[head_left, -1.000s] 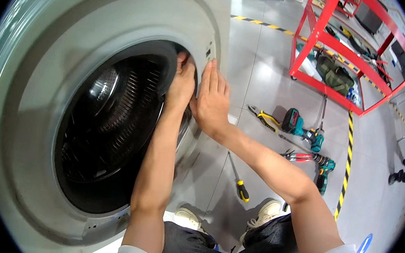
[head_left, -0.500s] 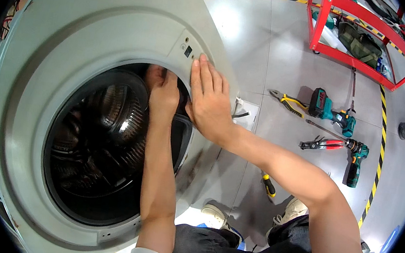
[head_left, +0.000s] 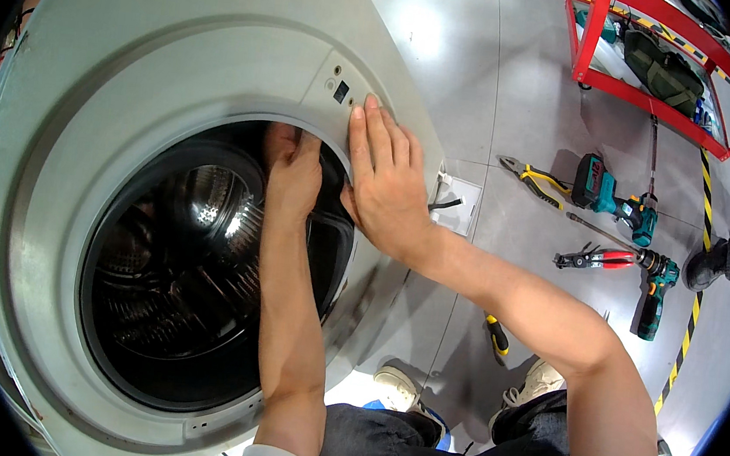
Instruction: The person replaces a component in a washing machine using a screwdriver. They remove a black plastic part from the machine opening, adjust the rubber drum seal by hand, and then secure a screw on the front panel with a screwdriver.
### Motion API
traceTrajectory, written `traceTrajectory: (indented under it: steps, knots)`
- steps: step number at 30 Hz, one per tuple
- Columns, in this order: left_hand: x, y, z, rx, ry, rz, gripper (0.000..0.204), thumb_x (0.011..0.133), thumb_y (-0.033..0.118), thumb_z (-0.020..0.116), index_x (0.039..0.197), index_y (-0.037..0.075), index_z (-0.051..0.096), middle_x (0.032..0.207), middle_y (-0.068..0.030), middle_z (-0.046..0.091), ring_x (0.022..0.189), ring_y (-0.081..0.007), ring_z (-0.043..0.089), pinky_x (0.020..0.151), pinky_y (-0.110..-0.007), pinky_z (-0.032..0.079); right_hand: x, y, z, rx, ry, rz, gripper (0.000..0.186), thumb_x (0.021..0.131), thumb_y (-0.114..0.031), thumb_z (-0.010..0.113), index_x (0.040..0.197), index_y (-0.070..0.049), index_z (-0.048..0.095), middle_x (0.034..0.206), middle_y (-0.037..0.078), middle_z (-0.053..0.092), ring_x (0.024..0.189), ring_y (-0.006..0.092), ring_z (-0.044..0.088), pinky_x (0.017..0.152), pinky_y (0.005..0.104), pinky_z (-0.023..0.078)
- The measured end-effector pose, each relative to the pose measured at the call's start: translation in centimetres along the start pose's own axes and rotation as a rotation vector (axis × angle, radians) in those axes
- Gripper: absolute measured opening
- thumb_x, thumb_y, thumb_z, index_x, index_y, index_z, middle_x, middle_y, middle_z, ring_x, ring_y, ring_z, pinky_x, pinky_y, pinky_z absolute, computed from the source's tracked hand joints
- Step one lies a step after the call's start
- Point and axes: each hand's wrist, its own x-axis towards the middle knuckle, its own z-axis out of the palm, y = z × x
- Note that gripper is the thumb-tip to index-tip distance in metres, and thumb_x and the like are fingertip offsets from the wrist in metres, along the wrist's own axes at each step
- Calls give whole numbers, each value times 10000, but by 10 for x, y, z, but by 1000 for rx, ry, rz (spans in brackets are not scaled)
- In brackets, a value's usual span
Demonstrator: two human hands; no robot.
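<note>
A washing machine's pale front panel (head_left: 223,56) fills the left side, with a round opening around the dark metal drum (head_left: 197,238). The black rubber door gasket (head_left: 136,184) is pulled inward at the opening's upper right. There, my left hand (head_left: 295,173) reaches inside with fingers curled close beside the gasket; the panel's rim and shadow partly hide the fingertips, so what they grip is unclear. My right hand (head_left: 387,182) lies flat on the panel at the opening's right edge, fingers stretched upward beside a small dark square slot (head_left: 341,92).
On the grey floor to the right lie yellow-black pliers (head_left: 532,181), two teal cordless drills (head_left: 602,189), a red-handled wire stripper (head_left: 595,258) and a yellow-black screwdriver (head_left: 497,336). A red cart (head_left: 657,111) stands beyond. Another person's black shoe (head_left: 718,262) is at far right.
The whole view has shifted slightly. Both my hands keep nearly the same places on the machine. At the far right, the other person's black shoe has come further into view.
</note>
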Motion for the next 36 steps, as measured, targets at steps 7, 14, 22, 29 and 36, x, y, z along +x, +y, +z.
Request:
traceTrajectory:
  steps: [7, 14, 22, 29, 36]
  knots:
    - [-6, 2, 11, 83, -3, 171, 232, 896, 6, 519, 1124, -34, 513, 1085, -102, 588, 991, -165, 563, 856, -255, 437, 0, -2, -1, 5, -15, 12, 750, 672, -120, 631, 1326, 96, 332, 1361, 263, 354, 1187, 350, 420, 996, 450, 332]
    - [-3, -5, 10, 70, 33, 189, 239, 889, -7, 516, 1125, -45, 516, 1081, -112, 589, 995, -173, 558, 868, -263, 432, 0, -6, 3, -12, 7, 14, 742, 668, -107, 617, 1318, 107, 331, 1357, 277, 352, 1180, 359, 426, 987, 445, 341]
    - [0, -3, 10, 33, 46, 116, 283, 883, -25, 523, 1163, -42, 495, 1107, -107, 582, 1014, -167, 553, 886, -251, 421, -2, -5, 7, -10, 41, -16, 729, 662, -77, 590, 1312, 122, 327, 1352, 285, 351, 1173, 376, 432, 967, 449, 354]
    - [-3, 5, -2, -152, -69, 60, 398, 883, 19, 557, 1253, -25, 419, 1215, -119, 517, 1084, -190, 527, 926, -295, 428, -1, -5, 1, 4, 11, -25, 714, 700, -85, 582, 1324, 125, 306, 1360, 291, 337, 1184, 383, 420, 971, 431, 354]
    - [-19, 27, -16, -328, -178, -143, 444, 924, 149, 532, 1317, 31, 359, 1263, -111, 454, 1148, -211, 464, 991, -375, 373, -3, -7, 3, 3, -31, 16, 730, 718, -79, 570, 1348, 115, 257, 1383, 290, 298, 1228, 389, 374, 1004, 432, 326]
